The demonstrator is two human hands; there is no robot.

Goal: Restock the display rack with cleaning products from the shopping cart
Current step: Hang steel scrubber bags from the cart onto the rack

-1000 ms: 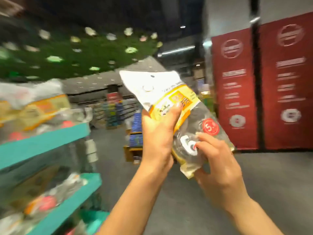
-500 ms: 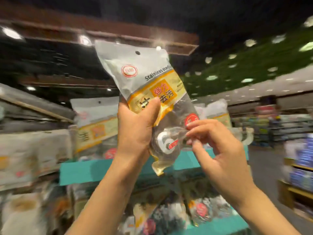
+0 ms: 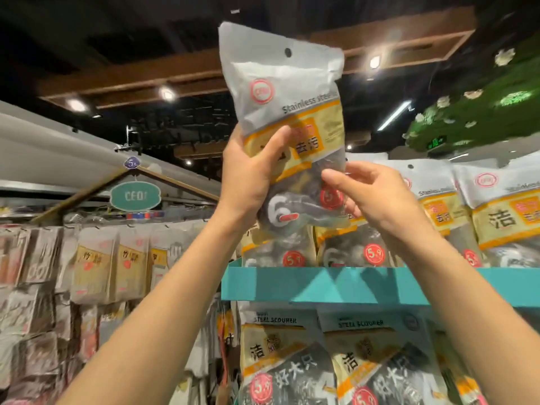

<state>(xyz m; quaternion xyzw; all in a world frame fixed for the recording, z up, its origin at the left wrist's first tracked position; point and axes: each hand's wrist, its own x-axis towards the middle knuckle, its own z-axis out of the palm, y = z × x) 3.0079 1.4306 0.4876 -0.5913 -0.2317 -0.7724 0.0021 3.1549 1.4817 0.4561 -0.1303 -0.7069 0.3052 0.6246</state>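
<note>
Up high goes the grey-and-yellow plastic pouch of stainless steel scourers [image 3: 287, 118], upright, above the turquoise top shelf of the rack [image 3: 321, 283]. The left hand [image 3: 251, 176] grips its middle, thumb across the yellow label. The right hand [image 3: 371, 197] touches the clear lower edge with loosely bent fingertips, not clamping. Matching pouches in a row [image 3: 447, 211] stand just behind. Best play, I'd say: lower it straight, label forward, right hand steering the bottom in front of that row without toppling neighbours.
</note>
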